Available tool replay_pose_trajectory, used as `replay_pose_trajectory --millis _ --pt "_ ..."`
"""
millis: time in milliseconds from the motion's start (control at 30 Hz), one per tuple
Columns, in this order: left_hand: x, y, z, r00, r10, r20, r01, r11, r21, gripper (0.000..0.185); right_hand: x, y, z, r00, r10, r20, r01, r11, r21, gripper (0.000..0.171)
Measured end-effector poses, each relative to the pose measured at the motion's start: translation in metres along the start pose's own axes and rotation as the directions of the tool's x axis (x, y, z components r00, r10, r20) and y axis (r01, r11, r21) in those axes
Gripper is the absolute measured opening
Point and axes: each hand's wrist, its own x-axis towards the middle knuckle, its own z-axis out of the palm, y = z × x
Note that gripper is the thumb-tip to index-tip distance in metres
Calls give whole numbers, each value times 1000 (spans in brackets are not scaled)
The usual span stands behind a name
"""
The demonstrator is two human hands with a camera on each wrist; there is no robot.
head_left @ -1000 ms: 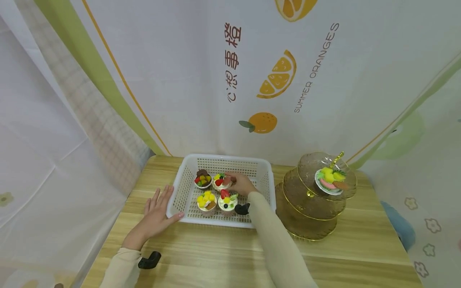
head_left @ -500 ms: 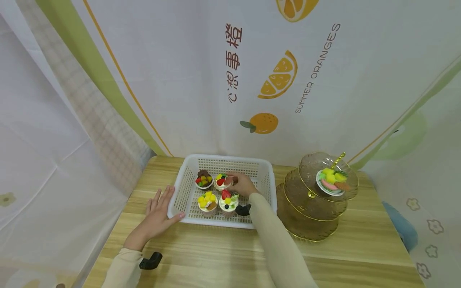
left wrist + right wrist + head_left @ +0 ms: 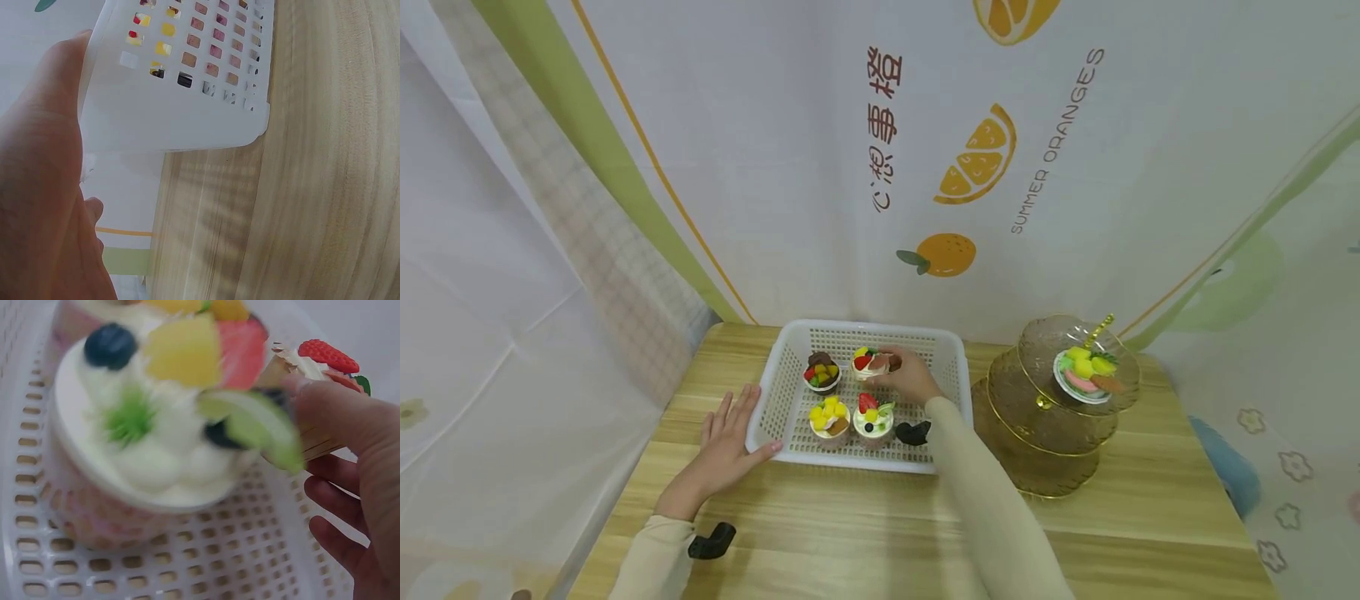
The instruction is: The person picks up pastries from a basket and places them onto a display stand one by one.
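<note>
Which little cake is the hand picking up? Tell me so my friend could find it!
Look in the white basket on the wooden table, left of the gold glass stand. In the back row, the right hand grips a cupcake with its fingers. It is tipped sideways; the other three stand upright.

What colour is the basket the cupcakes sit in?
White, perforated plastic basket; the head view shows it best.

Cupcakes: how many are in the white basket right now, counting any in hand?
4. Chocolate cupcake back left; mango-topped cupcake front left; strawberry-and-lime cupcake front right; strawberry cupcake gripped by the right hand at back. The arm may hide others.
</note>
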Motion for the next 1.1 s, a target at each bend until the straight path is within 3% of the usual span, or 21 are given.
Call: replay_pose_trajectory --millis 267,467,633,967,1100 --pt "0 -1 -2 1000 -13 0 13 1000 12 99 -8 -24 -19 995 -85 -58 85 996 2 68" --pt "-1 -1 -2 1000 -10 1 10 1000 -3 99 -29 -31 -27 984 -141 -105 142 990 -1 68" --pt "-2 -1 -1 1000 -17 4 17 1000 4 99 -57 -37 -32 971 -196 -135 189 980 -58 68" --pt "-2 1 -1 1000 -11 -8 11 1000 18 98 -127 -44 -56 959 -204 -197 199 979 -47 65" --pt "0 4 -2 1000 -9 -8 9 1000 23 98 -157 -36 -72 935 -243 -257 232 970 -70 65"
